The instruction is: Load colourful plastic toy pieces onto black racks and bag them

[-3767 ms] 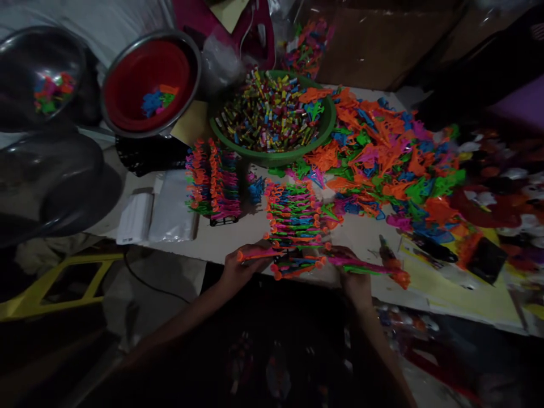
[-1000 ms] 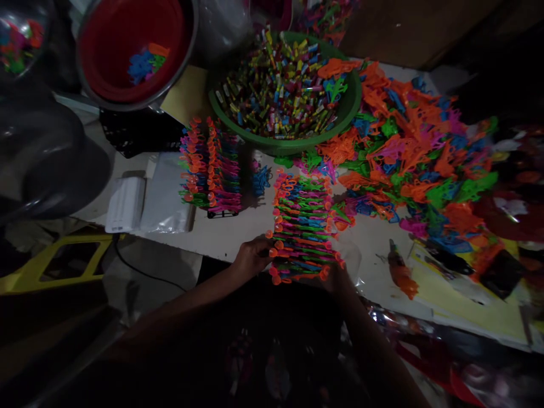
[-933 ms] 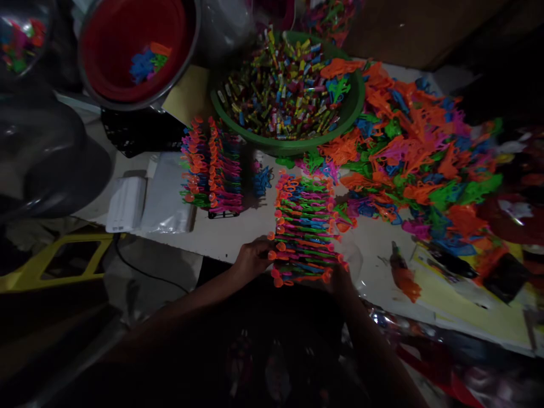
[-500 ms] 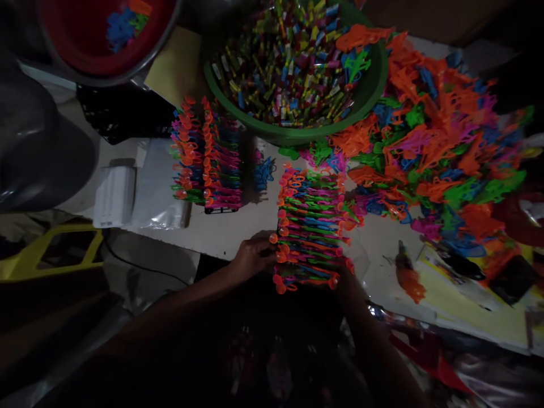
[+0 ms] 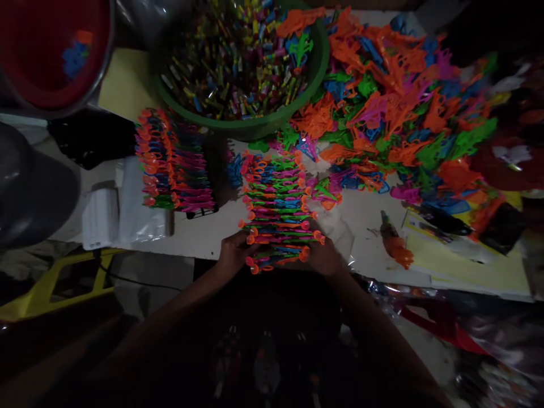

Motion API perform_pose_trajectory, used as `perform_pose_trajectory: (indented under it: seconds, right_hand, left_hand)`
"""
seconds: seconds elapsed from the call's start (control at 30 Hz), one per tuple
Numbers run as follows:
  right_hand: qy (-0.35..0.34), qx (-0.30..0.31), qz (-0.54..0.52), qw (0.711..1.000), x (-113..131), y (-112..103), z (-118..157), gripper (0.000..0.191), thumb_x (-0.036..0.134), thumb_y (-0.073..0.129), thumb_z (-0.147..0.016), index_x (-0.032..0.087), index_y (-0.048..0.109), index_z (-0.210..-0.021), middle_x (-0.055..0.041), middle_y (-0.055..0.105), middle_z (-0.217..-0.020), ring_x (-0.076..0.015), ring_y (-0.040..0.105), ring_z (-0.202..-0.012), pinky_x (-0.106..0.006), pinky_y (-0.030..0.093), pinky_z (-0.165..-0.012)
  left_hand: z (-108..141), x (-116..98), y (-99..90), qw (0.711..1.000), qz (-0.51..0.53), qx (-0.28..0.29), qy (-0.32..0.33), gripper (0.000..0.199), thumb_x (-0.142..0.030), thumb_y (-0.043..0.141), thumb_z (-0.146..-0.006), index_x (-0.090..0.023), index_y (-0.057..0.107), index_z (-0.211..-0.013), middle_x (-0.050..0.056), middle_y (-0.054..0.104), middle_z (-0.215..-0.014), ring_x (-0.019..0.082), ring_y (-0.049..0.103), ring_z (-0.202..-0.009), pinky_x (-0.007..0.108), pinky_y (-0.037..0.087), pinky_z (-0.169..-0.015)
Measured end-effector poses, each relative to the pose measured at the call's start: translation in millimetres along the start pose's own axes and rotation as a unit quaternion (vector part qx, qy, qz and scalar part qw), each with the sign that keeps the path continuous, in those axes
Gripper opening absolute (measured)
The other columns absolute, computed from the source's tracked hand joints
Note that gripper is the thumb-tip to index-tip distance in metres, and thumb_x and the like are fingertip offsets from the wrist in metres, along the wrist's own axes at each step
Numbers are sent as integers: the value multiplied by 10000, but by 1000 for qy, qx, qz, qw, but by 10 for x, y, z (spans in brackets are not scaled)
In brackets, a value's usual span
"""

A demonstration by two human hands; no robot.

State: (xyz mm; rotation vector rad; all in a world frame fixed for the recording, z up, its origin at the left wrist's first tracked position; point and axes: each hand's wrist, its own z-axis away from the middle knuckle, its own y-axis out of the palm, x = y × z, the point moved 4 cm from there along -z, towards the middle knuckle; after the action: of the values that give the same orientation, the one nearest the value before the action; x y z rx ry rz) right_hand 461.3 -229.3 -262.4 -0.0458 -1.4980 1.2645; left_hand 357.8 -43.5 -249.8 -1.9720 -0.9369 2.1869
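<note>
pale tabletop (image 5: pixel 363 218), plastic stack (image 5: pixel 278 204) between left hand (image 5: pixel 233 252) and right hand (image 5: pixel 326 256) at its near end, grip unclear

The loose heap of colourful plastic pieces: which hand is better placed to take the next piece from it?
Probably the right hand: it is at the right side of the lined-up pieces, nearer the loose heap. The left hand is at their opposite side, farther away.

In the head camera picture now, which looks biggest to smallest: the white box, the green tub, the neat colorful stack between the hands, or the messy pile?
1. Messy pile
2. Green tub, though the picture cuts off its top
3. Neat colorful stack
4. White box
</note>
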Motion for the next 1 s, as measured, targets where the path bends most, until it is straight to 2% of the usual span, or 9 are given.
perform_pose_trajectory:
  seconds: [0.1,0.23,0.33,0.47,0.67,0.73,0.8,0.9,1.0]
  right_hand:
    - [-41,14,45,998,29,17,9,239,167,466,-723,225,650,-864,-84,642,-946,-250,570,-960,-367,456,-825]
    - [-71,-8,56,996,55,9,20,227,152,472,-728,228,643,-856,-60,644,-940,-219,575,-941,-332,454,-823]
    - [-50,-37,48,997,48,-50,23,200,146,467,-727,222,641,-790,-51,659,-856,-195,610,-828,-289,482,-734]
    - [-12,-66,40,997,48,-119,-1,183,177,487,-708,220,624,-822,-32,664,-820,-182,624,-737,-268,493,-654]
    - [-32,-40,83,995,56,-133,-85,210,132,480,-704,199,639,-824,-47,670,-859,-182,623,-780,-253,482,-679]
    - [-32,-49,93,994,-3,-255,-128,212,139,473,-726,202,641,-840,-38,669,-841,-171,619,-748,-252,480,-660]
    - [-23,-108,117,987,-85,-462,-189,217,179,477,-763,204,632,-914,-48,659,-884,-172,609,-770,-264,475,-676]
    - [15,-189,214,958,-217,-749,-308,247,257,521,-780,160,609,-990,-119,623,-981,-215,581,-844,-307,452,-712]
    - [31,-162,283,945,-291,-883,-413,193,269,523,-790,136,625,-884,-137,637,-868,-215,579,-761,-299,429,-658]
  left_hand:
    - [-2,-39,32,999,10,18,-27,243,-362,586,-731,-125,634,-702,40,656,-689,145,606,-620,229,489,-575]
    - [-11,-69,31,999,2,19,-29,287,-386,599,-723,-108,649,-770,61,677,-734,171,625,-684,242,492,-632]
    - [-19,-66,25,999,-26,29,-2,280,-383,583,-741,-120,658,-801,64,690,-774,172,634,-687,237,492,-627]
    - [-44,-66,4,993,-92,12,67,241,-350,582,-754,-145,660,-854,63,694,-796,153,636,-663,222,491,-626]
    - [-118,-44,7,981,-147,-1,126,223,-332,540,-787,-160,658,-866,66,691,-798,153,645,-711,213,493,-644]
    - [-131,-28,-2,981,-150,17,119,223,-329,537,-785,-166,659,-877,62,692,-793,155,648,-711,210,493,-635]
    - [-133,-15,-44,983,-155,34,90,217,-324,530,-782,-165,661,-851,55,693,-762,154,649,-675,203,491,-595]
    - [-115,-74,-196,986,-153,30,56,200,-303,522,-772,-156,650,-818,41,693,-736,145,644,-618,198,492,-548]
    - [-79,-297,-438,986,-144,-23,86,185,-276,509,-783,-162,640,-847,37,695,-794,133,644,-632,209,511,-596]
